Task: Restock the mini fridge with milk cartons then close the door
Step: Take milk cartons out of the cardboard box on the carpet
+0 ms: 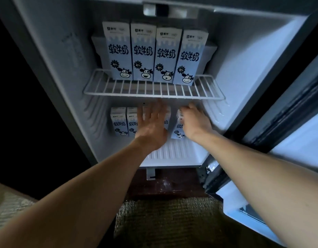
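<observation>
While the fridge door (286, 122) is hanging wide open at the right, the person is reaching both arms into the bottom of the mini fridge (52, 56). The right hand (194, 122) is gripping the last milk carton (177, 130) near its top, at the right end of the bottom row. That carton is leaning a bit, with its foot on the ribbed floor (172, 153). The left hand (151, 122) is spread flat with loose fingers, holding nothing. It is lying across the front of the carton next door, and I cannot tell how hard it is pressing.

Two more cartons (118, 123) are standing straight at the left end of the same row. Up above, four cartons (154, 54) are standing side by side on the wire shelf (154, 94), set back from its front edge.

I think the job is nearly done. To finish this step well, the right hand should be tipping the leaning carton upright and sliding it back until it is lined up with the others. The flat hand can be keeping the neighbours from falling over. Then both hands should be coming out before the door swings shut.

The cartons are tall paper boxes with flat sides, pale blue with a cartoon cow. They look smooth and easy to slide. The shelf is thin white wire, and the fridge walls are shiny white plastic.
</observation>
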Demonstrator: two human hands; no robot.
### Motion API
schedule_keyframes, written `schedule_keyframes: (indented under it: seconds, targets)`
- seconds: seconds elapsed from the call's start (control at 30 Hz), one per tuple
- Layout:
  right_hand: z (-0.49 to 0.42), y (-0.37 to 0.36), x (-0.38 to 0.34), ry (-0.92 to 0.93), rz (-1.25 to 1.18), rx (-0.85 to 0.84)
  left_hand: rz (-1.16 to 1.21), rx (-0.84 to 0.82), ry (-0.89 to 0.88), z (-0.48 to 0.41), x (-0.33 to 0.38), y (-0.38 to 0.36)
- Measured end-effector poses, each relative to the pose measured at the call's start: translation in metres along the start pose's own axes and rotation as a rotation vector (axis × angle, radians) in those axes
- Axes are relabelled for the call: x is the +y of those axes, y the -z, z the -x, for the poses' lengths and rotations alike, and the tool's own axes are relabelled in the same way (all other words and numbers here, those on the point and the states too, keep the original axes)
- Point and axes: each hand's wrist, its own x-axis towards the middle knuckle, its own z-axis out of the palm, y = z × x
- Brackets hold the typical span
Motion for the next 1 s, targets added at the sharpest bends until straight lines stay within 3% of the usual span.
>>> schedule_keyframes:
  seconds: [0.17, 0.37, 0.67, 0.83, 1.0]
  targets:
    - [-0.01, -0.012, 0.001, 0.024, -0.011, 0.0, -0.157, 0.031, -0.002, 0.0, -0.002, -0.028]
    - [-0.019, -0.02, -0.001, 0.058, -0.061, 0.021, -0.105, 0.097, -0.059, -0.003, -0.011, -0.037]
    - [-0.016, -0.014, -0.007, 0.064, -0.064, -0.05, -0.15, 0.053, -0.05, -0.005, -0.009, -0.027]
    - [0.014, 0.005, -0.007, 0.134, -0.027, -0.009, -0.203, -0.058, -0.038, 0.011, -0.003, -0.002]
    - [0.064, 0.035, -0.017, 0.147, 0.001, -0.161, -0.303, -0.22, -0.114, 0.045, 0.007, 0.046]
